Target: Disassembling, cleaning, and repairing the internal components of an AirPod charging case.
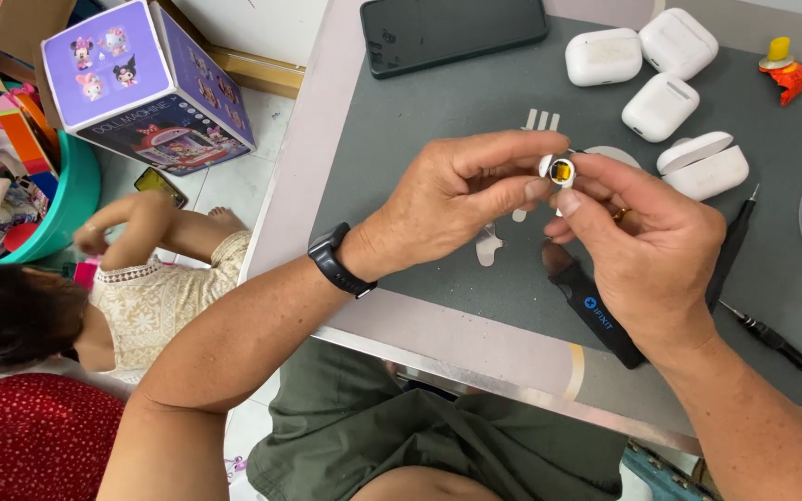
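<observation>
- Both my hands are up over the middle of the grey mat (438,102), meeting on one small earbud (561,171).
- Left hand (457,199): thumb and forefinger pinched shut on the bud's left side; other fingers curled in. Black watch (338,261) on that wrist.
- Right hand (647,246): thumb + forefinger closed on the bud from the right and below. Firm two-hand pinch, no slack I can see.
- Bud looks opened: white shell w/ a yellowish part showing at its face. My read: shell already split, inner piece exposed but not out yet. Can't tell if anything inside is loose.
- Small white bits lie on the mat just under my hands (488,246), prob. shell pieces, too small to be sure.
- Black pry tool (601,315) lies at the near edge of the mat, partly under my right hand, not in use. Thin screwdriver (786,348) near the mat's near right corner, untouched.
- Far right of mat: three shut white charging cases (603,57), a fourth w/ lid open (704,167) just beside my right hand.
- Dark phone (452,31) at the far edge, face up, screen off.
- Judgement: mid-way; opening done, work on the innards and reclosing left.
- Off the table's left edge a child sits on the floor (132,278), by a purple toy box (146,83).
</observation>
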